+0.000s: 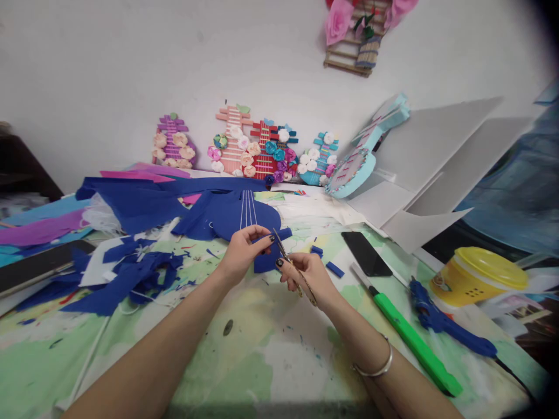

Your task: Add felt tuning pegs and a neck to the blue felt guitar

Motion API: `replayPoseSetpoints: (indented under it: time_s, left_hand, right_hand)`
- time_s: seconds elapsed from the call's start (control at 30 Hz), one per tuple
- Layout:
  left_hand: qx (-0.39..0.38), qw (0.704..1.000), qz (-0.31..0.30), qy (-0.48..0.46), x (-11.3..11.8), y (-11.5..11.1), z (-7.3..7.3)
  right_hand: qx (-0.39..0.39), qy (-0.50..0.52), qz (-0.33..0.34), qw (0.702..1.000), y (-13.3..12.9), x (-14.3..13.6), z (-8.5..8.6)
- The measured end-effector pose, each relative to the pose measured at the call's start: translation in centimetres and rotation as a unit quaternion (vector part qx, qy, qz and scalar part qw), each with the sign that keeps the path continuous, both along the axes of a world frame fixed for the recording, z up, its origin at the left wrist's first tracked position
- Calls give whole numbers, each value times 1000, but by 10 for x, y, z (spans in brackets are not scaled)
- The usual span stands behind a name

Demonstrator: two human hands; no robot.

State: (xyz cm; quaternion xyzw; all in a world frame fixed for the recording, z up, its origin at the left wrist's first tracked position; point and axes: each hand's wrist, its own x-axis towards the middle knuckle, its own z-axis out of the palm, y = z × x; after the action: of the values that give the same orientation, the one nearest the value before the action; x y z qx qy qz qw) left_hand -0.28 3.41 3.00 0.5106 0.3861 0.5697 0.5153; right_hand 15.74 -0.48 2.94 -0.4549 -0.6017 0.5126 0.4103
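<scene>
Okay, two hands in view, both working over one surface [236, 372]. We have the left hand [243, 250] with its fingers pinched together on one blue strip [285, 233], which sits near the middle of the surface. The right hand [313, 278] has its fingers clamped on one pair of scissors [283, 249], blades right at the strip; we can't tell whether they're parted. One silver bracelet [379, 365] on the right wrist. Just behind the left hand we count one blue guitar-shaped piece [227, 216] with white strings, about four. Right of the scissors, at least two small blue offcuts [335, 269], then one black phone [367, 254], one green cutter [413, 337], one blue glue gun [454, 331], one yellow tub [471, 282]. Left side: one heap of blue scraps [131, 276], too tangled to count. Along the wall, five small flowered instruments [231, 137], plus one larger light-blue guitar [356, 169].
</scene>
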Motion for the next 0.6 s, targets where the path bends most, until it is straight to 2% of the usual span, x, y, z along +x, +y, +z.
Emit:
replayPoseSetpoints:
  time_s: [0.2, 0.6]
  left_hand:
    - [-24, 999, -17, -34, 1, 1, 0]
    - [-13, 1000, -8, -15, 0, 0, -2]
  right_hand:
    - [0, -8, -14, 1000, 2, 1, -1]
    - [2, -13, -20, 1000, 1, 0, -1]
